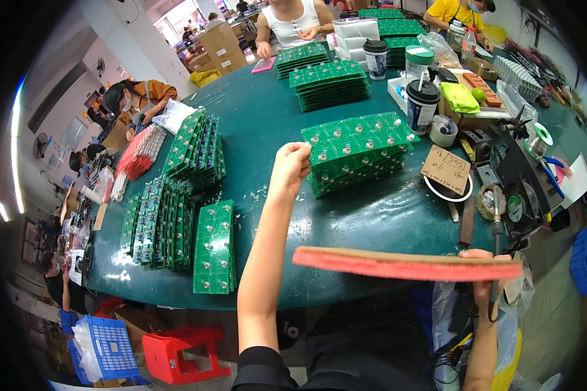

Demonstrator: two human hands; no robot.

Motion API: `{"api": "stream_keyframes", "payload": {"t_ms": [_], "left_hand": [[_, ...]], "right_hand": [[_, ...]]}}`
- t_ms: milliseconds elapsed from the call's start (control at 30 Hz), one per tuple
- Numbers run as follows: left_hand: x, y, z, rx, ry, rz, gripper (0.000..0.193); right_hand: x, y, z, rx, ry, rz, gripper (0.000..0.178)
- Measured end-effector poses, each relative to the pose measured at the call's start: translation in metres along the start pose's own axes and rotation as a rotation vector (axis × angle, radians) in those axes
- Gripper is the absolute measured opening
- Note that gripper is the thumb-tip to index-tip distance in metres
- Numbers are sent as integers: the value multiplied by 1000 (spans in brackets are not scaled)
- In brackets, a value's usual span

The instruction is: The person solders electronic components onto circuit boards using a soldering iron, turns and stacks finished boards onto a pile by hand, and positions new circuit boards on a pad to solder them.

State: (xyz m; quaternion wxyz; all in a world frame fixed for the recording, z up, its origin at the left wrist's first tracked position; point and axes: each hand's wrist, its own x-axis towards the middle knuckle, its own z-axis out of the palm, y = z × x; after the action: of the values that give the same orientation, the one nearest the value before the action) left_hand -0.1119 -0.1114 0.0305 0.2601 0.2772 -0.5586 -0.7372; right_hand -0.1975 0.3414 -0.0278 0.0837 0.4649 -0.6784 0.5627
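My left hand [290, 168] is closed in a pinch at the left end of the top green circuit board [359, 135] on a stack in the middle of the table. White round parts stand in rows on that board. Over the near table edge, my right hand [484, 277] grips a long flat board [404, 265] at its right end. Seen edge-on, it has a brown upper layer and a pink, fuzzy-looking underside. Part of the right hand is hidden behind it. Left of my left forearm lies a small pile of circuit boards [212, 247].
More circuit board stacks stand at left [160, 221] and at the far side [329, 85]. On the right are lidded cups [422, 107], a solder spool [539, 140], a cardboard piece [446, 169] on a white bowl and blue-handled pliers [551, 173]. A red stool [182, 355] sits below; co-workers sit around.
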Motion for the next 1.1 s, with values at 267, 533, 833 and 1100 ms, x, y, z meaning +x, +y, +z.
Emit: {"api": "stream_keyframes", "payload": {"t_ms": [267, 533, 833, 1100], "left_hand": [[-100, -6, -39, -106, 17, 78, 10], [-219, -46, -49, -191, 66, -70, 16], [-257, -44, -40, -296, 80, -50, 25], [-260, -30, -37, -237, 43, -38, 46]], "right_hand": [[53, -80, -26, 118, 209, 260, 27], [89, -76, 40, 178, -58, 485, 21], [77, -76, 56, 112, -157, 472, 19], [77, -90, 46, 189, -177, 655, 27]]}}
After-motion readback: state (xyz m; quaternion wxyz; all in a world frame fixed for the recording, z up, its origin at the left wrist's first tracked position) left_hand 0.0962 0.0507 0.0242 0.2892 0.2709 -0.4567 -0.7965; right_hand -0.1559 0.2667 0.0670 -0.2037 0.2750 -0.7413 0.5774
